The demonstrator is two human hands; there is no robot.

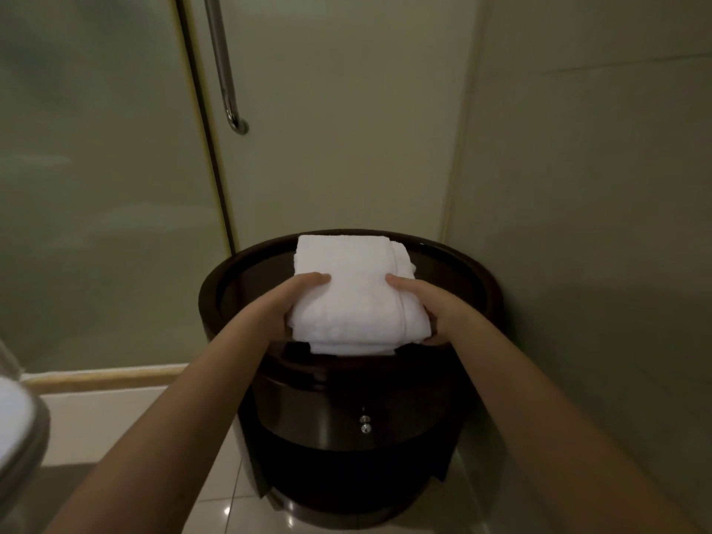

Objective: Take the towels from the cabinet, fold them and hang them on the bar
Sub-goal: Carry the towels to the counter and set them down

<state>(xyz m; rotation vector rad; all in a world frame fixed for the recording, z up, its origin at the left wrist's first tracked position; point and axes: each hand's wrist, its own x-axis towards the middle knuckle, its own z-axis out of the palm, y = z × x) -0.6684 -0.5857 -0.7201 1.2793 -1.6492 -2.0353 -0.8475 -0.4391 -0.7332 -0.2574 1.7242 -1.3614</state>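
A dim bathroom corner with pale walls holds a round dark cabinet standing on a glossy tiled floor. Behind the cabinet is a frosted glass door with a long metal handle bar. A stack of folded white towels lies on the cabinet's top surface, reaching its near edge. The left hand and right hand grip the stack's opposite sides, thumbs on top and fingers tucked beneath. Two small metal knobs sit on the cabinet's front.

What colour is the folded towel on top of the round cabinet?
White, plain with no pattern; the folded towel shows clearly in the head view.
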